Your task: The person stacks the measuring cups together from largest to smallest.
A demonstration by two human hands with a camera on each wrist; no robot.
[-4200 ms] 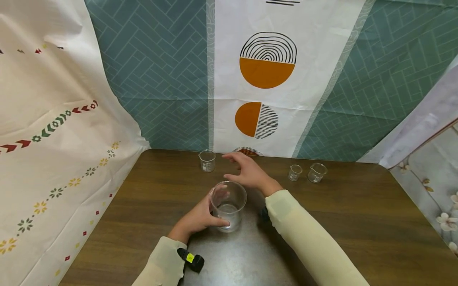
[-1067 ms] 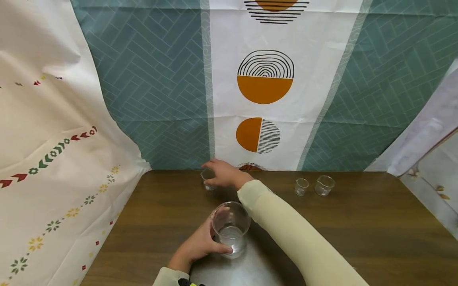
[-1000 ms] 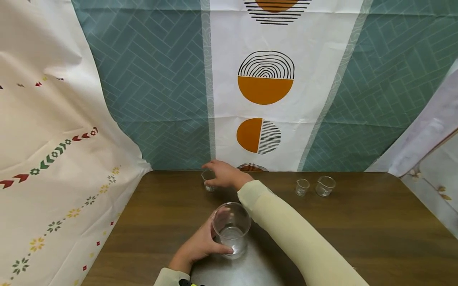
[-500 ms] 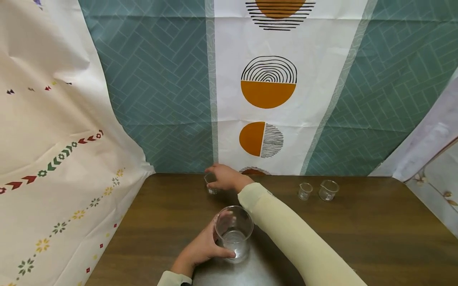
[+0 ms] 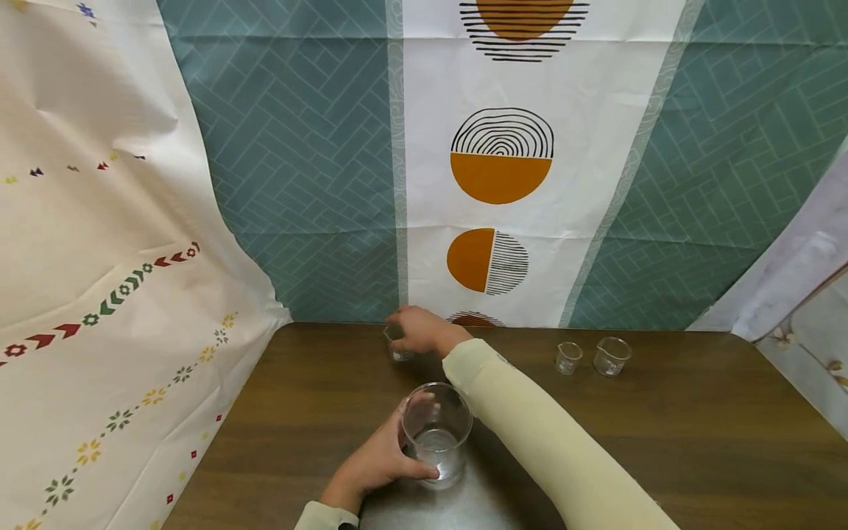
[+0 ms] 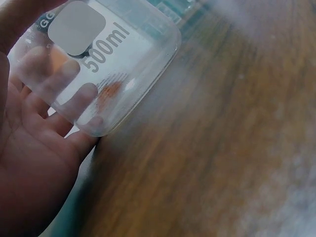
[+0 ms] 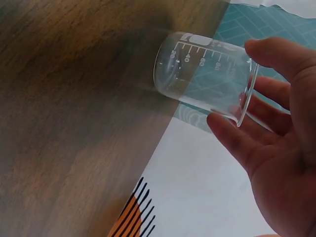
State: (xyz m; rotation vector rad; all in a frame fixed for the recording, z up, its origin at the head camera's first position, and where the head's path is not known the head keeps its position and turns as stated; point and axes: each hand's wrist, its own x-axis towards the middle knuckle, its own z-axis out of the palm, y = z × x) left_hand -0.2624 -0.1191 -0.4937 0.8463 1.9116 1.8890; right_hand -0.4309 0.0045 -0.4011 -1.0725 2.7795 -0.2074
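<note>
My left hand (image 5: 380,458) holds a large clear glass beaker (image 5: 445,436) that stands upright on the table. Its thumb lies on the near side and its fingers wrap the left side. In the left wrist view, the beaker (image 6: 143,54) carries a grey "500ml" print. Farther back, my right hand (image 5: 422,331) grips a smaller glass beaker (image 5: 400,354) by its upper part. The right wrist view shows that beaker (image 7: 197,74) with white graduation marks, the thumb and fingers around its rim. In the head view the right hand hides part of it.
Two more small glass beakers, a tiny one (image 5: 568,358) and a wider one (image 5: 612,358), stand at the back right of the wooden table (image 5: 298,412). A patterned cloth (image 5: 318,184) hangs along the back edge, with others at both sides.
The right hand has moved from near the large beaker to the small beaker at the back and now grips it. The left hand keeps its hold. The head view has tilted up.
</note>
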